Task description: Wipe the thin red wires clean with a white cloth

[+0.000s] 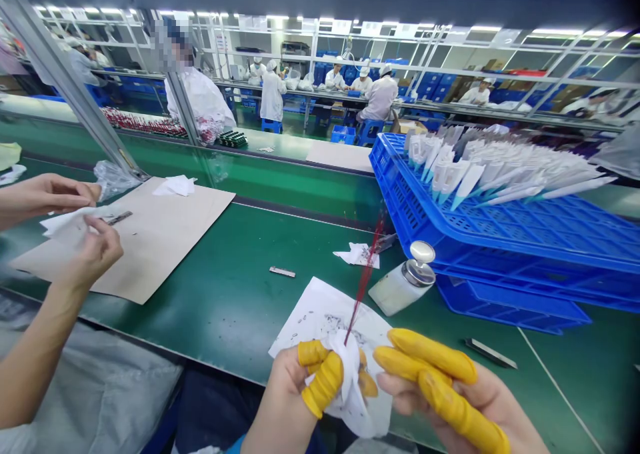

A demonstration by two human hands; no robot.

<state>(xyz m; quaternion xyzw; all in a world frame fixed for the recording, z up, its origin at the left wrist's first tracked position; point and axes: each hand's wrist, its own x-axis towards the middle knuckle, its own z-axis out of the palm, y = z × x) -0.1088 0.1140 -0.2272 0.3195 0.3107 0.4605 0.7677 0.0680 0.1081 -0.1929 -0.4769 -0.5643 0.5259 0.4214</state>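
My left hand point(305, 381), with yellow finger cots on its fingers, pinches a folded white wipe point(350, 387). A thin bundle of red wires point(363, 287) rises out of the wipe, its lower end hidden in the folds. Just to the right of it, my right hand point(445, 394) has its yellow-cotted fingers stretched out, with nothing visible in them. Under both hands lies a white paper sheet point(300, 314) dotted with dark specks. A white pump bottle point(403, 284) with a metal top stands tilted in view beyond my right hand.
Blue crates point(415, 214) on the right carry many white-and-teal pieces point(500, 164). A crumpled wipe point(357, 254), a small metal strip point(283, 271) and a dark blade-like tool point(490, 353) lie on the green table. At left, a co-worker's hands point(100, 241) hold a wipe above cardboard point(165, 241).
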